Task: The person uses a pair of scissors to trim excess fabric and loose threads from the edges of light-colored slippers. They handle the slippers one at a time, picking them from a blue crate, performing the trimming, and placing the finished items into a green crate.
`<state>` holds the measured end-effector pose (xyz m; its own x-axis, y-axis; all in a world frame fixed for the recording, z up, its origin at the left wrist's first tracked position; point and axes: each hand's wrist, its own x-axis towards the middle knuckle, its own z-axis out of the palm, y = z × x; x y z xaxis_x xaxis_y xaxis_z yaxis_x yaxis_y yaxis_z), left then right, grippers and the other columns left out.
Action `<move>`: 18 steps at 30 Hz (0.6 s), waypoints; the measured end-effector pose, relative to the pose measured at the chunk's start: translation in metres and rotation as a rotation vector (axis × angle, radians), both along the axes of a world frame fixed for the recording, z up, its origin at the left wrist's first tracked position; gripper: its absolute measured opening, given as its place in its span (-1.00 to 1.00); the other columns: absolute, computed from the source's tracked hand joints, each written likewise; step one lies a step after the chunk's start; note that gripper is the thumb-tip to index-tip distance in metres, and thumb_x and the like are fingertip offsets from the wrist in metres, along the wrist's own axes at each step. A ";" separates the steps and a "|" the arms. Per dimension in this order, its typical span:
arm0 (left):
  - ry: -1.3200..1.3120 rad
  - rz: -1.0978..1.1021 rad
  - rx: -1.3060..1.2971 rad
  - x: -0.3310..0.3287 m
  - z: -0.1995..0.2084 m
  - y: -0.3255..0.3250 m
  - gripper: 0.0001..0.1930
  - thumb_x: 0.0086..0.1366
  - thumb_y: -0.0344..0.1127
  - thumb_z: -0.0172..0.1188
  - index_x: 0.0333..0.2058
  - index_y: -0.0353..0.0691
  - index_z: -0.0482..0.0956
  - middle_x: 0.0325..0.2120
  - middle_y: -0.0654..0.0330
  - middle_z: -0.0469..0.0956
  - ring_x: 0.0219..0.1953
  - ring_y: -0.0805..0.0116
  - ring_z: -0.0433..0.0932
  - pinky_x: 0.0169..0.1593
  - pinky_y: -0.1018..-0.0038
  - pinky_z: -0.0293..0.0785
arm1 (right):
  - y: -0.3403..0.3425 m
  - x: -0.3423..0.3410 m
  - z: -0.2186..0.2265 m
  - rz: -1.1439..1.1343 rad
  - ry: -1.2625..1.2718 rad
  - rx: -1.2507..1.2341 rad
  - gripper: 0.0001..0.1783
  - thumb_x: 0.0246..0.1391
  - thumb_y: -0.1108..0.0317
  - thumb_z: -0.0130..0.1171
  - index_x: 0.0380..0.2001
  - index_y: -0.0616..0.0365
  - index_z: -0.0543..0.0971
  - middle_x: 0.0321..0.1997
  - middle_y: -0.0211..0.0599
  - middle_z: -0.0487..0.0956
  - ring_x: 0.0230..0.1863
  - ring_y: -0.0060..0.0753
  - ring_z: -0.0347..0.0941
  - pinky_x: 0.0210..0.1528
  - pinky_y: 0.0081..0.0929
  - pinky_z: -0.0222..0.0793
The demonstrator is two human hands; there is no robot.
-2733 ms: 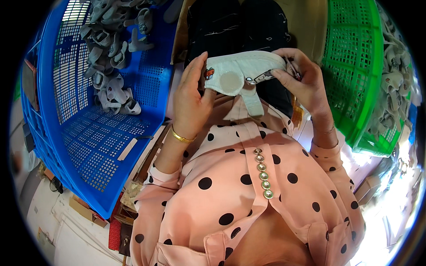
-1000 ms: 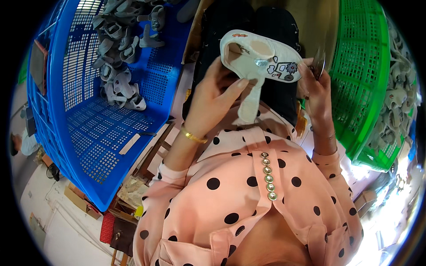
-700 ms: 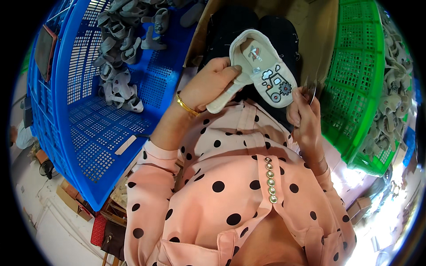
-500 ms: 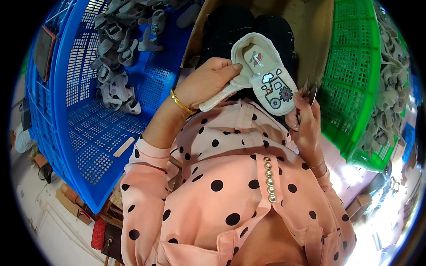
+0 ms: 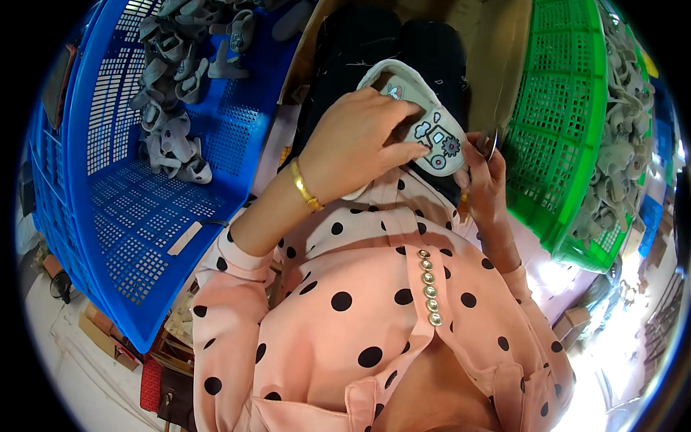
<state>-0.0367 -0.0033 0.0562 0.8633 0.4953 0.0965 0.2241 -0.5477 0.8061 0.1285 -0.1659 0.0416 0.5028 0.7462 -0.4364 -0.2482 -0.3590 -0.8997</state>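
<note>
A small pale grey child's shoe [image 5: 450,133] with a tractor picture on its toe is held over my lap, its opening facing up. My left hand [image 5: 363,140] is closed on its side, the fingertips over the edge of the opening and the thumb against the upper. The hand covers much of the strap and inside. At the toe, my right hand [image 5: 486,173] pinches the shoe's tip. That same hand also holds scissors [image 5: 492,144], whose metal blades stick up beyond the fingers; the handles are mostly hidden.
On the left stands a blue basket [image 5: 137,237] with several grey shoes [image 5: 173,137] in it. A green basket [image 5: 554,129] is at the right, with more pale shoes [image 5: 612,173] beyond its wall. A cardboard box [image 5: 497,57] lies ahead around my legs.
My left hand has shifted from the strap at the heel side onto the shoe's opening and upper, covering more of it. The right hand keeps the toe and scissors.
</note>
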 end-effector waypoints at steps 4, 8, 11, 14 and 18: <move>0.207 -0.101 -0.337 0.013 -0.016 0.001 -0.59 0.11 -0.11 0.34 -0.20 -0.32 0.59 -0.48 0.08 0.56 -0.42 0.18 0.51 -0.28 0.39 0.42 | -0.003 0.002 -0.013 0.085 -0.286 -0.080 -0.83 0.20 0.33 0.10 -0.31 0.23 0.48 -0.59 -0.51 0.39 -0.60 -0.73 0.18 -0.54 -0.70 0.12; 0.059 -0.006 -0.737 0.015 -0.029 -0.006 -0.72 0.15 -0.32 0.35 -0.24 -0.39 0.56 -0.42 0.19 0.60 -0.43 0.52 0.52 -0.34 0.59 0.43 | 0.001 0.001 -0.009 0.282 -0.639 -0.080 -0.84 0.09 0.43 0.19 -0.29 0.25 0.48 -0.56 -0.27 0.46 -0.58 -0.46 0.39 -0.46 -0.51 0.34; -0.033 0.037 -1.029 0.012 -0.033 -0.009 -0.76 0.15 -0.44 0.31 -0.21 -0.39 0.58 -0.37 0.21 0.62 -0.37 0.59 0.55 -0.32 0.64 0.47 | 0.008 0.000 -0.001 0.365 -0.669 -0.045 -0.82 0.04 0.45 0.21 -0.28 0.24 0.48 -0.53 -0.17 0.50 -0.54 -0.25 0.48 -0.45 -0.44 0.38; -0.139 0.061 -1.030 0.011 -0.041 -0.013 -0.73 0.08 -0.33 0.36 -0.25 -0.34 0.62 -0.40 0.11 0.64 -0.40 0.40 0.60 -0.26 0.56 0.48 | 0.013 0.004 0.009 0.445 -0.773 -0.070 -0.77 -0.03 0.45 0.24 -0.26 0.21 0.49 -0.50 -0.13 0.52 -0.50 -0.13 0.51 -0.44 -0.42 0.40; -0.139 0.074 -0.487 0.009 -0.055 -0.012 -0.71 0.04 -0.23 0.40 -0.29 -0.27 0.66 -0.44 0.08 0.61 -0.47 0.18 0.58 -0.28 0.49 0.47 | 0.017 0.008 0.015 0.507 -0.890 -0.109 -0.70 -0.12 0.46 0.26 -0.23 0.17 0.51 -0.49 -0.15 0.54 -0.53 -0.16 0.50 -0.45 -0.44 0.41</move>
